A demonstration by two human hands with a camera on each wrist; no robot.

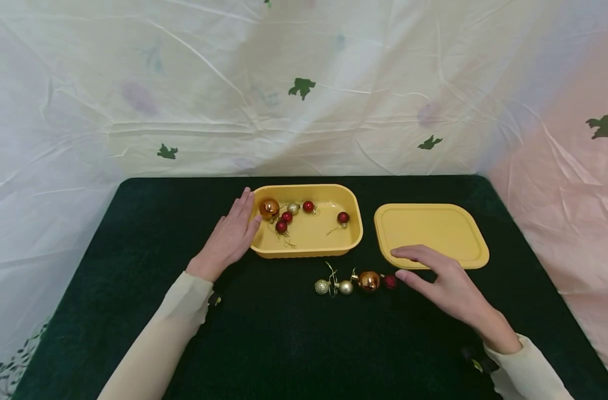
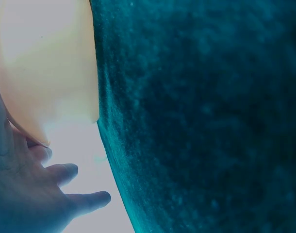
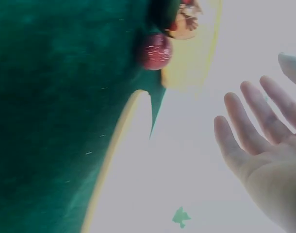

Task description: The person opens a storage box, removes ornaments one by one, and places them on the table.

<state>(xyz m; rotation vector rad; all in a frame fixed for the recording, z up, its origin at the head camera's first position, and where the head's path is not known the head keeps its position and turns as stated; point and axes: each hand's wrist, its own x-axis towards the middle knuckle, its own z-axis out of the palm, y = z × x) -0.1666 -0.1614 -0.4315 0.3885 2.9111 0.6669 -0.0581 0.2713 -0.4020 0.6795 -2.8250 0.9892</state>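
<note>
My left hand (image 1: 230, 233) rests with straight fingers against the left side of a yellow box (image 1: 306, 254); the left wrist view shows its fingers by the box wall (image 2: 51, 58). Inside the box lie a copper bauble (image 1: 269, 208), a glittery gold one (image 1: 293, 208) and several red baubles (image 1: 308, 206). My right hand (image 1: 448, 283) hovers with relaxed, parted fingers, holding nothing. Close to its fingertips is a dark red glittery bauble (image 1: 390, 281), the right end of a row with a copper bauble (image 1: 368, 281), a gold one (image 1: 345, 287) and a glittery pale one (image 1: 322, 286).
A yellow lid (image 1: 433, 230) lies flat right of the box, partly beneath my right hand in the head view. Everything stands on a dark green cloth-covered table (image 1: 284, 344). A pale patterned curtain (image 1: 224, 100) hangs behind and at both sides.
</note>
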